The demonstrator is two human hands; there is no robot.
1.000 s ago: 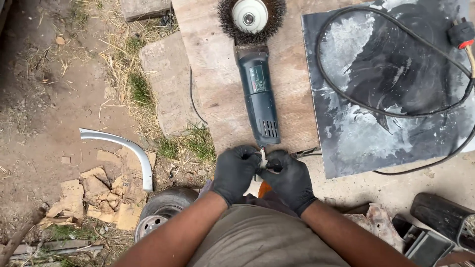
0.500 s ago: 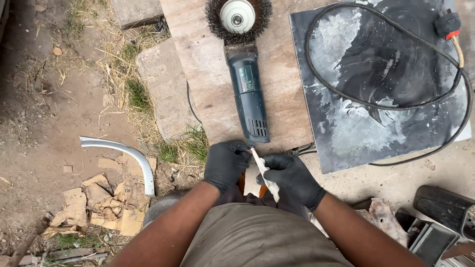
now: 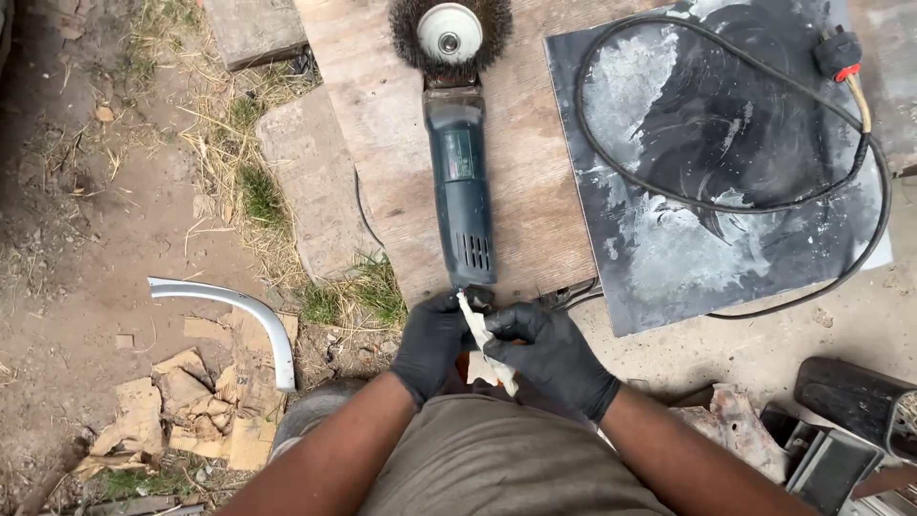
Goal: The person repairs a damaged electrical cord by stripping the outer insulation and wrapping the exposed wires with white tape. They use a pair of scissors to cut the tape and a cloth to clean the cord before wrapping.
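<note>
Pale strip (image 3: 485,346) lies pinched between both gloved hands, just below the angle grinder (image 3: 460,191) (wire wheel fitted) on the wooden board (image 3: 382,124). Left hand (image 3: 432,342) and right hand (image 3: 554,355) both clench it. Judgement: keep tension even, fingers away from the cord (image 3: 726,201).

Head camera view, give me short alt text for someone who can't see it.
Two black-gloved hands, left and right, hold a pale strip between them at the rear end of a blue-green angle grinder. The grinder, with a wire brush wheel, lies on a wooden board beside a dark sheet with a black cord on it.
</note>
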